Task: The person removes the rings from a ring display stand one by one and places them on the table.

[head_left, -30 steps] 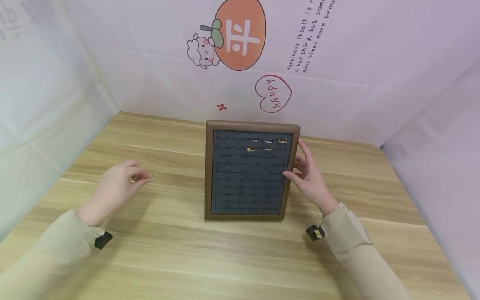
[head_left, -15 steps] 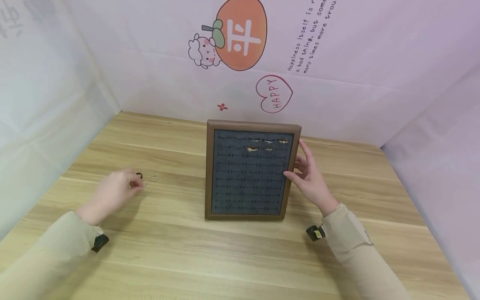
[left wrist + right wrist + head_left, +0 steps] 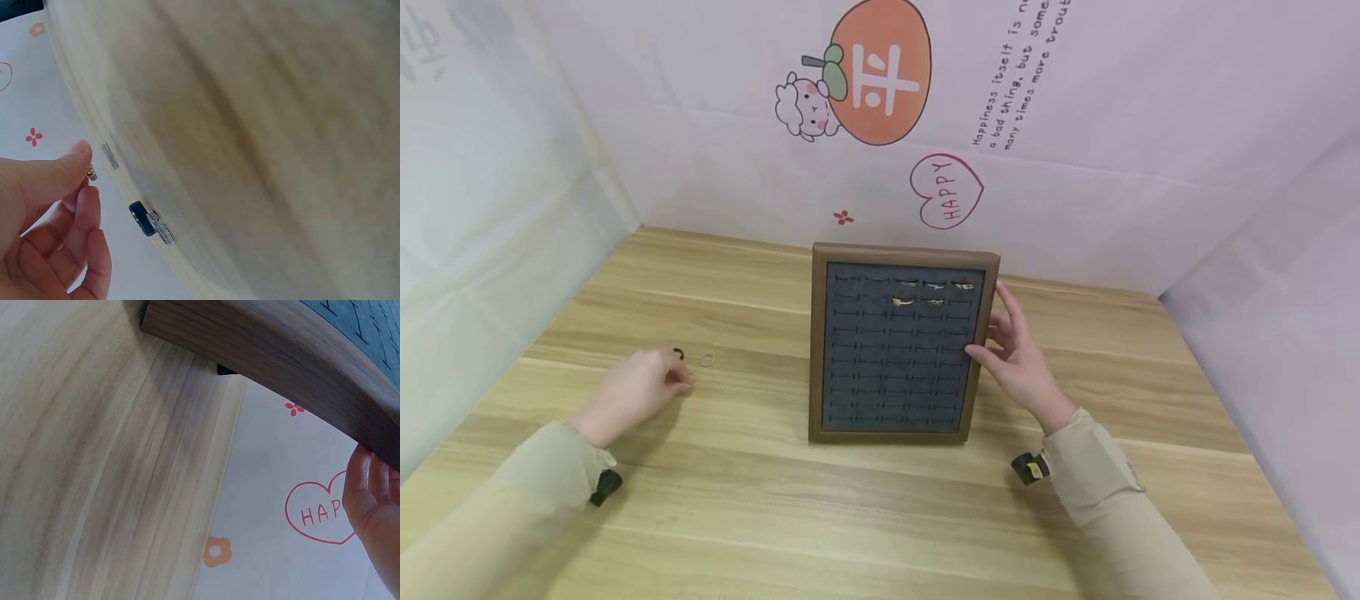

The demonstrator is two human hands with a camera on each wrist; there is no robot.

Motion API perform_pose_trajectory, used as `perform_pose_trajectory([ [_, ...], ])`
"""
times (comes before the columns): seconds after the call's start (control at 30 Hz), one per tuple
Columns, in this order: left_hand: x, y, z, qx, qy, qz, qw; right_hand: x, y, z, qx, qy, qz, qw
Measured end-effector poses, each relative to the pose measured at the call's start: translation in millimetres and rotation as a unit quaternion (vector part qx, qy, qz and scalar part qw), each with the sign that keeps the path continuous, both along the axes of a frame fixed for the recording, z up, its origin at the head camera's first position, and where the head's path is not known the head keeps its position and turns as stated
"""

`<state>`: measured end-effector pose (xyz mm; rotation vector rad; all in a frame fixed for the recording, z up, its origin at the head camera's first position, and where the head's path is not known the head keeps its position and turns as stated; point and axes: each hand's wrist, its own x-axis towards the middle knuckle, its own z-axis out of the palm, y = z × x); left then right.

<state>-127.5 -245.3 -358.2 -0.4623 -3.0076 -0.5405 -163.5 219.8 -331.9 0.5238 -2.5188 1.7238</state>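
Observation:
My left hand (image 3: 643,385) is low over the table, thumb and fingertips pinching a small ring (image 3: 92,173) with a studded surface. Just beyond the fingers, a black ring (image 3: 678,354) and a thin silver ring (image 3: 707,361) lie on the wood. The left wrist view also has a sparkling ring (image 3: 164,234) leaning by the black one. A ring display board (image 3: 891,367) with a brown wooden frame and dark grey slotted panel stands tilted back. Several rings sit in its top two rows. My right hand (image 3: 1022,367) grips its right edge, thumb in front, fingers partly hidden behind.
The wood-grain table (image 3: 880,517) runs back to a white printed cloth wall (image 3: 700,158), with cloth sides at left and right. Behind the board, a small black part (image 3: 227,370) shows near the tabletop.
The left hand has drawn slightly back towards me, and the black and silver rings beyond its fingertips now show apart from it. The right hand and the display board have stayed in place.

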Motion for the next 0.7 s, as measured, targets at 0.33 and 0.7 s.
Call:
perform_pose_trajectory([
  [0.33, -0.1, -0.9, -1.6, -0.004, -0.037, 0.003, 0.9993, 1.5, 0.2, -0.1, 0.002, 0.002, 0.000, 1.000],
  [0.7, -1.0, -1.2, -2.8, -0.012, -0.048, 0.009, 0.9987, 2.8, -1.0, 2.5, 0.008, -0.001, -0.007, 1.000],
])
